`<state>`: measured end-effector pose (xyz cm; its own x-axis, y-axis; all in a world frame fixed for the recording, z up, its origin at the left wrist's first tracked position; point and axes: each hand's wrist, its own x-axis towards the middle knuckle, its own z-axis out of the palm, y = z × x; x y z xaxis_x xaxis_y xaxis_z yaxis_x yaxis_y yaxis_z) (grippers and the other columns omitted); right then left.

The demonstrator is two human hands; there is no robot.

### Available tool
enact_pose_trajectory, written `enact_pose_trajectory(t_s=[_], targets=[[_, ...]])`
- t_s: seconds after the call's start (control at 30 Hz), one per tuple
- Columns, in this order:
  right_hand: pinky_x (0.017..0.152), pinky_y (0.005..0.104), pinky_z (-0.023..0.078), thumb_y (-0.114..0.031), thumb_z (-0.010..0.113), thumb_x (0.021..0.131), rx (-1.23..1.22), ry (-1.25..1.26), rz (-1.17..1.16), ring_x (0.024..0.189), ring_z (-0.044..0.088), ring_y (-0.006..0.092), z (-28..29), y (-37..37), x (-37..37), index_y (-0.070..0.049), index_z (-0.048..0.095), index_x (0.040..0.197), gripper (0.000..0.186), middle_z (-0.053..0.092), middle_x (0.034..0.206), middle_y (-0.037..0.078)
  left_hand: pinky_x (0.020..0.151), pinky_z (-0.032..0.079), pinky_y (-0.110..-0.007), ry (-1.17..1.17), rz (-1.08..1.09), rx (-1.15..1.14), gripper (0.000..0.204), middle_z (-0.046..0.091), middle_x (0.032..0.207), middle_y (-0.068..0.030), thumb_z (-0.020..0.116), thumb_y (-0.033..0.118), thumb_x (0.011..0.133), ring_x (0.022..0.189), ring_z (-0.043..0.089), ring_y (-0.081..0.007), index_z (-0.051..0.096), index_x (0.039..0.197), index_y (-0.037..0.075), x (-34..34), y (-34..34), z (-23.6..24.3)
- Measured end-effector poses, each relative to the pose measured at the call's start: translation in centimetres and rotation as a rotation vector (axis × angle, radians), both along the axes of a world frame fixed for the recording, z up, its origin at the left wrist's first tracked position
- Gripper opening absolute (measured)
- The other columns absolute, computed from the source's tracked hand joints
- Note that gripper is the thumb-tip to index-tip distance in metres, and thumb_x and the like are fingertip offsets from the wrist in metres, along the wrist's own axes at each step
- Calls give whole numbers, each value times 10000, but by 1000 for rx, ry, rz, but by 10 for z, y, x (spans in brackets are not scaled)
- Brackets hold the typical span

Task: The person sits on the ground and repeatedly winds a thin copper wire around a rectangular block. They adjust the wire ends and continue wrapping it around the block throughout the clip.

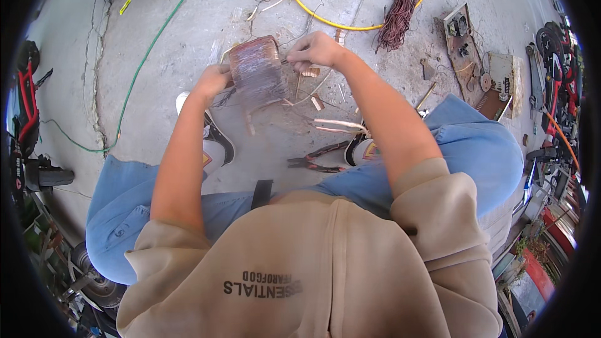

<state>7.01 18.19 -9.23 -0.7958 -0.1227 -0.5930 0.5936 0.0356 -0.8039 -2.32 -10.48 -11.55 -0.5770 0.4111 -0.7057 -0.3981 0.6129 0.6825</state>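
Note:
A copper-coloured coil point(260, 69), thick and drum-shaped, is between my hands above the floor. Its lower side is smeared by motion. My left hand point(216, 80) is closed at the coil's left end, on a part I cannot make out. At the right end, the fingers of my right hand point(316, 50) are pinched together on something thin that looks like a wire end. Short cut wires and small copper bits point(310, 72) lie below my right hand. Long-handled pliers point(319, 158) rest on the floor between my shoes, beside stripped white cable ends point(341, 126).
A bundle of dark red wire point(400, 12) and a yellow hose point(347, 25) lie ahead. A green cord point(147, 50) runs along the left. At right are an opened metal panel with parts point(462, 44) and a beige box point(506, 78). Machines line both sides.

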Motion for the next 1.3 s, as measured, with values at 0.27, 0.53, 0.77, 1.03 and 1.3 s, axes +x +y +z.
enact_pose_trajectory(t_s=[0.27, 0.53, 0.77, 1.03, 1.3], targets=[[551, 252, 546, -100, 682, 830, 770, 138, 254, 620, 645, 118, 176, 142, 10, 52, 656, 831, 155, 656, 712, 75, 943, 455, -349, 753, -263, 180, 441, 634, 1190, -147, 580, 324, 905, 1095, 605, -266, 589, 1231, 27, -17, 72, 99], [552, 225, 505, -126, 702, 853, 639, 523, 25, 607, 604, 76, 341, 106, 69, 17, 670, 873, 148, 643, 735, 35, 950, 435, -367, 777, -292, 489, 590, 593, 1228, -181, 596, 375, 908, 1114, 568, -278, 458, 1336, -6, 73, 147, 111], [559, 234, 515, -193, 722, 842, 556, 421, -190, 599, 623, 101, 325, 96, 67, -5, 674, 865, 196, 669, 742, 55, 509, 310, -203, 250, 165, 621, 157, 510, 608, 53, 596, 145, 882, 527, 398, -28, 620, 760, 50, 52, 122, 175], [569, 204, 506, -173, 681, 883, 170, 646, -127, 615, 613, 72, 336, 105, 44, 3, 659, 990, 208, 675, 784, 54, 464, 211, -261, 35, 405, 1193, 277, 303, 517, 68, 581, 144, 841, 462, 241, -60, 433, 612, 94, 45, 79, 284], [591, 188, 498, -190, 683, 884, 75, 459, -178, 646, 609, 52, 303, 97, 39, -41, 672, 924, 155, 676, 799, 23, 620, 347, -227, 297, 426, 1101, 254, 517, 685, 0, 540, 247, 956, 646, 436, -84, 628, 880, 20, 41, 71, 240]])
